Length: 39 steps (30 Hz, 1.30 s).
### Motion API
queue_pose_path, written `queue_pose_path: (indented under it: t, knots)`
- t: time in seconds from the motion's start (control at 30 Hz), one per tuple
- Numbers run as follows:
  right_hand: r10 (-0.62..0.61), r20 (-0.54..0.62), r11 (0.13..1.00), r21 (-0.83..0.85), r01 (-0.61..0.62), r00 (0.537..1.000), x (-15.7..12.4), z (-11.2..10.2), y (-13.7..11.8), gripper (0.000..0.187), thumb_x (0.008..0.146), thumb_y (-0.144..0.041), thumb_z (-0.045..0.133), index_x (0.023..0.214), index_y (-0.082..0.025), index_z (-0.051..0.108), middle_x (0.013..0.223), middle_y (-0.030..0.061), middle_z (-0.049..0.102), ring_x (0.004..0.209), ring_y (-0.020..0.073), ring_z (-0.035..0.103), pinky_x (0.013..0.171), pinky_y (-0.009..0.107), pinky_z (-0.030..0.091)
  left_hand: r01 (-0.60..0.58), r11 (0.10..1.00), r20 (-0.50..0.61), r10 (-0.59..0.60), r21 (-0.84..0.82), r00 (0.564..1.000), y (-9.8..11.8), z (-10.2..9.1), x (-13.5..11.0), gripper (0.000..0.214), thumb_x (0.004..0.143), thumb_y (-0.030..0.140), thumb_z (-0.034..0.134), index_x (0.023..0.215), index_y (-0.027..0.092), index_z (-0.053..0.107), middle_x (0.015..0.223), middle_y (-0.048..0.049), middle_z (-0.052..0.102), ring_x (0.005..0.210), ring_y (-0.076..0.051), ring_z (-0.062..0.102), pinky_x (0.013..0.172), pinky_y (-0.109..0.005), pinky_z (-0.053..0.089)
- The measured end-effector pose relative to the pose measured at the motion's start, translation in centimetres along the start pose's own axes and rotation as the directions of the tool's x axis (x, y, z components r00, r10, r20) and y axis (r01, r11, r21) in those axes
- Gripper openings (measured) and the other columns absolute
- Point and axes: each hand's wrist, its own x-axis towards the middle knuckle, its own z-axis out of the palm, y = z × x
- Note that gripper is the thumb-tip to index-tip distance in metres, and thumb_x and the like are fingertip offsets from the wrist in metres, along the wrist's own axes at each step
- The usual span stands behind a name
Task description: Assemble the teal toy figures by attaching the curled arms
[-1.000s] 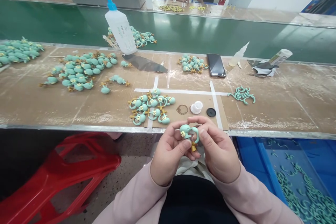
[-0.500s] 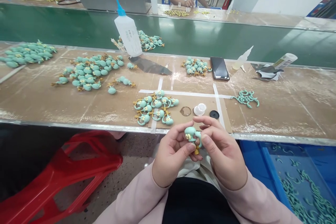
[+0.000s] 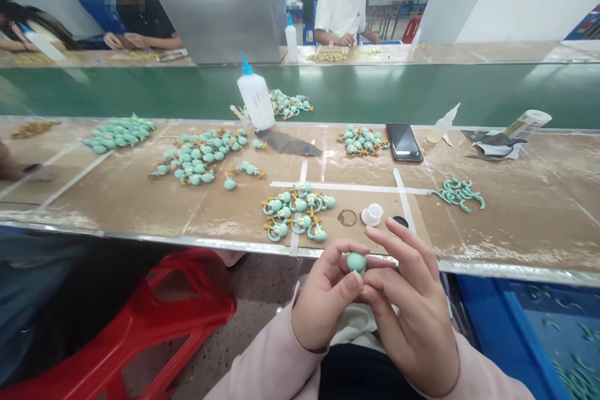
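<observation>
My left hand pinches a small teal figurine between finger and thumb, just below the table's front edge. My right hand is close beside it, with one finger against the figurine's right side and the upper fingers lifted. The figurine's round body shows, while its lower part is hidden by my fingers. On the brown table cover, a heap of teal figurines with tan limbs lies ahead of my hands. Near it are a thin metal ring, a white cup and a black cap.
Loose teal curved pieces lie at the right, and more fill a blue bin below. A glue bottle, a phone and more figurines stand farther along. A red stool is at my left. A co-worker sits beyond the green belt.
The view has tilted up and shifted, showing more of the far workers. The figurine has turned, hiding its face and tan part, and my right fingers have lifted and spread.
</observation>
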Motion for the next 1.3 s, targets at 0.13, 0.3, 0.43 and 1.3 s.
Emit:
queue_pose_path:
  t: [0.13,0.3,0.43,1.3]
  knots:
    - [-0.071,-0.09,0.997,-0.046,0.067,0.993,0.1,0.5,-0.1,0.013,0.086,-0.006,0.053,0.084,-0.016,0.061,0.135,0.0137,0.051,0.136,0.0343,0.037,0.104,0.048,0.036,-0.002,0.999,0.0,0.002,-0.049,1.0,0.0,0.3,0.0,0.029,0.089,0.034,0.064,0.115,0.024,0.06,0.106,-0.0082,0.072,0.095,-0.016,0.07,0.08,-0.021,0.051]
    - [-0.075,-0.188,0.997,-0.049,0.066,0.979,0.2,0.6,-0.2,0.008,0.087,-0.009,0.056,0.087,-0.016,0.059,0.133,0.0143,0.05,0.134,0.0341,0.039,0.103,0.047,0.036,-0.038,0.996,-0.038,0.035,-0.074,0.999,0.4,1.1,0.0,0.026,0.09,0.033,0.063,0.114,0.025,0.06,0.111,-0.0094,0.073,0.097,-0.019,0.071,0.077,-0.024,0.053]
    - [-0.049,-0.326,0.999,-0.019,0.045,0.944,0.1,0.1,-0.3,0.025,0.086,-0.029,0.067,0.103,-0.015,0.055,0.116,0.0127,0.053,0.115,0.0284,0.051,0.095,0.044,0.043,-0.208,0.977,-0.041,0.206,-0.05,0.978,1.1,2.2,0.0,0.028,0.089,0.039,0.063,0.114,0.028,0.06,0.115,-0.0064,0.073,0.106,-0.023,0.069,0.097,-0.042,0.049]
    - [-0.018,-0.268,0.989,0.138,0.057,0.963,0.5,-1.0,-2.1,0.018,0.085,-0.028,0.071,0.09,-0.013,0.062,0.08,0.0063,0.066,0.073,0.0164,0.057,0.066,0.03,0.046,-0.383,0.917,0.036,0.381,0.112,0.924,0.9,3.3,-1.1,0.027,0.088,0.041,0.061,0.114,0.032,0.058,0.118,-0.0052,0.073,0.134,-0.028,0.048,0.112,-0.054,0.034]
